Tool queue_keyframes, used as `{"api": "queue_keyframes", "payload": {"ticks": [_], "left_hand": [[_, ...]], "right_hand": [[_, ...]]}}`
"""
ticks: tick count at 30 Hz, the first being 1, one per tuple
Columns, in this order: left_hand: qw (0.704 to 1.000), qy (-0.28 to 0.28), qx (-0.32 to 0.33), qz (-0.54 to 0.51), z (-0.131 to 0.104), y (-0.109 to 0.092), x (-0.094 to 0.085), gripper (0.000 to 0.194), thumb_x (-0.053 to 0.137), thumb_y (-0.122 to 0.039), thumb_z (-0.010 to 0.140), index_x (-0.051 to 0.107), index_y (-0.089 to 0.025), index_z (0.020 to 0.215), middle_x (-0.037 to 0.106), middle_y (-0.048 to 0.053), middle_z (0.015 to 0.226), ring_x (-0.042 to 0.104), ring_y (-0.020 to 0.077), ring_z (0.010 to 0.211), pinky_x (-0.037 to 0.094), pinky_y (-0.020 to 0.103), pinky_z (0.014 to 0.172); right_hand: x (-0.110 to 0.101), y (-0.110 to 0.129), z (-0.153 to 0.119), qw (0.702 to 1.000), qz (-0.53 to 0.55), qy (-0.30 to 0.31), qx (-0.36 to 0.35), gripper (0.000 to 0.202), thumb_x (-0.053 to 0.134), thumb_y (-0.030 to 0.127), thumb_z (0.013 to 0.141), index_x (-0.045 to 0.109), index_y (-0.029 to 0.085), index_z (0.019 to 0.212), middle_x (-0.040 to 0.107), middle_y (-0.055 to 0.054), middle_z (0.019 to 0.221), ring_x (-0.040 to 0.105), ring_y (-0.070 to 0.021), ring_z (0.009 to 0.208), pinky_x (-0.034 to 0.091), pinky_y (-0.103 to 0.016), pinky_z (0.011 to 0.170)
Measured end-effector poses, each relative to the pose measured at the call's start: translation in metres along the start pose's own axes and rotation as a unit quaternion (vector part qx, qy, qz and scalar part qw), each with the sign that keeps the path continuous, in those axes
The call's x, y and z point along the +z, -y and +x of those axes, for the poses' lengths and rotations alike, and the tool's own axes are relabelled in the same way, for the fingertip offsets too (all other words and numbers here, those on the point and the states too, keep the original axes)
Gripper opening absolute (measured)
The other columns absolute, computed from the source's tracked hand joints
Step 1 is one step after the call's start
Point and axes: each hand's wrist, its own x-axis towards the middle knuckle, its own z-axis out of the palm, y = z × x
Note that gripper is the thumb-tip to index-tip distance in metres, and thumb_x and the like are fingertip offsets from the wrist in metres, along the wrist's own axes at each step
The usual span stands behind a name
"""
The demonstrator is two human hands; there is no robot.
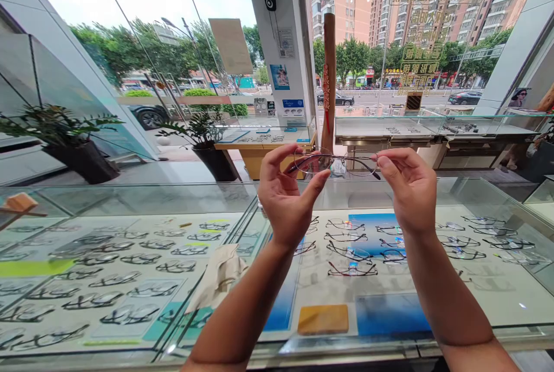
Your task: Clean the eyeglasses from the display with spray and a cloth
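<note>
A pair of thin-rimmed glasses (337,160) is held up above the glass counter, between both hands, with its temples folded behind the lenses. My left hand (288,196) grips the frame at its left end, the thumb below the lens and the fingers curled round the rim. At the right end, my right hand (407,187) pinches the corner of the frame between thumb and fingertips. Below, to the left of the forearms, a beige cloth (223,274) lies crumpled on the counter.
The glass display counter (363,317) spans the front, with rows of glasses inside and a yellow-brown block (322,319). Beyond stand a wooden post (329,72), potted plants (86,161) and further display cases (389,125) by the windows.
</note>
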Motion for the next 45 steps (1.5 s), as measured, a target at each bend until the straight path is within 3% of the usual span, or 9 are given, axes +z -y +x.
{"api": "queue_keyframes", "payload": {"ticks": [12, 15, 18, 21, 25, 31, 38, 42, 45], "left_hand": [[0.991, -0.045, -0.113, -0.051, -0.005, -0.009, 0.002, 0.048, 0.096, -0.027, 0.077, 0.073, -0.027, 0.119, 0.07, 0.0, 0.11, 0.078, 0.0118, 0.094, 0.065, 0.023, 0.091], [0.986, -0.049, -0.143, -0.066, -0.004, -0.007, 0.002, 0.05, 0.097, -0.029, 0.074, 0.073, -0.025, 0.117, 0.071, 0.001, 0.109, 0.078, 0.0126, 0.093, 0.066, 0.024, 0.088], [0.967, -0.032, -0.218, -0.128, -0.001, 0.0, -0.001, 0.05, 0.099, -0.031, 0.071, 0.075, -0.026, 0.115, 0.073, 0.001, 0.11, 0.077, 0.0128, 0.093, 0.065, 0.024, 0.088], [0.931, 0.007, -0.31, -0.19, 0.001, 0.009, -0.004, 0.05, 0.098, -0.032, 0.071, 0.076, -0.026, 0.116, 0.075, 0.002, 0.109, 0.076, 0.0119, 0.093, 0.063, 0.022, 0.089], [0.888, 0.06, -0.393, -0.232, 0.001, 0.011, -0.006, 0.051, 0.096, -0.035, 0.07, 0.075, -0.026, 0.116, 0.078, 0.003, 0.107, 0.077, 0.0142, 0.091, 0.064, 0.027, 0.087], [0.803, 0.146, -0.517, -0.259, 0.001, -0.004, -0.004, 0.042, 0.088, -0.043, 0.076, 0.077, -0.022, 0.11, 0.079, 0.011, 0.118, 0.078, 0.0223, 0.097, 0.066, 0.035, 0.083], [0.656, 0.066, -0.665, -0.351, -0.008, -0.018, -0.004, 0.017, 0.082, -0.02, 0.079, 0.071, -0.017, 0.093, 0.075, 0.002, 0.087, 0.069, 0.0118, 0.072, 0.061, 0.026, 0.073], [0.617, 0.008, -0.689, -0.38, -0.026, -0.026, -0.021, 0.014, 0.077, -0.019, 0.086, 0.064, -0.017, 0.087, 0.066, -0.002, 0.074, 0.061, 0.0083, 0.06, 0.057, 0.024, 0.069], [0.591, -0.038, -0.715, -0.372, -0.042, -0.03, -0.035, 0.012, 0.075, -0.019, 0.089, 0.063, -0.017, 0.089, 0.066, -0.001, 0.078, 0.06, 0.0077, 0.059, 0.056, 0.024, 0.068]], "right_hand": [[0.001, -0.005, 0.004, 0.996, 0.015, 0.023, 0.08, 0.015, 0.077, 0.039, 0.085, 0.073, 0.024, 0.085, 0.074, -0.001, 0.083, 0.067, -0.0171, 0.081, 0.056, -0.035, 0.077], [0.001, -0.003, 0.003, 0.996, 0.032, 0.018, 0.079, 0.013, 0.078, 0.037, 0.085, 0.074, 0.024, 0.084, 0.073, 0.0, 0.081, 0.065, -0.0161, 0.078, 0.055, -0.034, 0.076], [-0.001, -0.002, 0.002, 0.995, 0.079, 0.029, 0.055, 0.008, 0.073, 0.033, 0.086, 0.076, 0.025, 0.086, 0.074, 0.0, 0.085, 0.067, -0.0164, 0.083, 0.056, -0.034, 0.08], [-0.002, -0.003, 0.002, 0.991, 0.11, 0.077, 0.014, 0.012, 0.068, 0.027, 0.088, 0.078, 0.027, 0.096, 0.078, 0.0, 0.097, 0.071, -0.018, 0.095, 0.057, -0.036, 0.088], [0.0, -0.004, 0.001, 0.985, 0.006, 0.146, -0.094, 0.017, 0.075, 0.024, 0.088, 0.079, 0.03, 0.104, 0.079, -0.001, 0.118, 0.071, -0.022, 0.115, 0.057, -0.043, 0.101], [0.001, 0.001, -0.004, 0.961, -0.085, 0.15, -0.217, 0.012, 0.075, 0.024, 0.092, 0.08, 0.034, 0.097, 0.083, 0.001, 0.123, 0.073, -0.026, 0.116, 0.057, -0.053, 0.104], [0.008, 0.005, -0.013, 0.947, -0.066, 0.162, -0.271, 0.021, 0.077, 0.018, 0.092, 0.079, 0.034, 0.106, 0.085, 0.001, 0.118, 0.078, -0.0236, 0.11, 0.062, -0.05, 0.099], [0.019, 0.002, -0.027, 0.944, -0.063, 0.195, -0.259, 0.017, 0.076, 0.019, 0.093, 0.079, 0.03, 0.105, 0.086, -0.003, 0.116, 0.08, -0.0241, 0.109, 0.064, -0.049, 0.096], [0.026, -0.004, -0.043, 0.944, -0.066, 0.219, -0.237, 0.011, 0.075, 0.02, 0.095, 0.078, 0.027, 0.102, 0.086, -0.005, 0.112, 0.081, -0.0244, 0.108, 0.064, -0.047, 0.096]]}}
